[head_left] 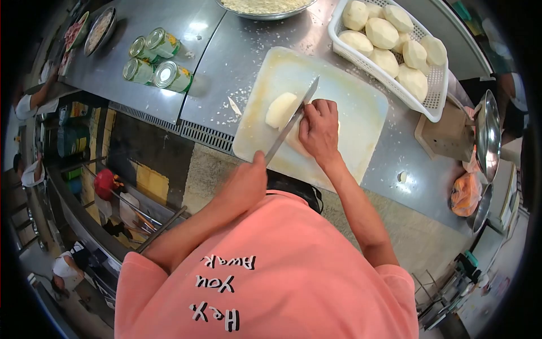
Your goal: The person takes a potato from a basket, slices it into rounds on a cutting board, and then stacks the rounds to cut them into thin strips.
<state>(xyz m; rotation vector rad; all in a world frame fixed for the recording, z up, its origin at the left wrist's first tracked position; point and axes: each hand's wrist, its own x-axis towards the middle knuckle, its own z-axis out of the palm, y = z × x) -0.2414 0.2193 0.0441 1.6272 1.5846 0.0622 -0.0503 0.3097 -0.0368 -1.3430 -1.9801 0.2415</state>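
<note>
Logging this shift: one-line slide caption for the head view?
Left hand gripping a knife, right hand on pale produce, cutting board beneath, filled white basket nearby.

Knife (278,144) beside pale vegetable (279,111) on cutting board (361,121)

Bright, glare on table (197,26), warped edges

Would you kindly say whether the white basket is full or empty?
The white basket is partly full: pale vegetables lie inside, some mesh bare.
</note>
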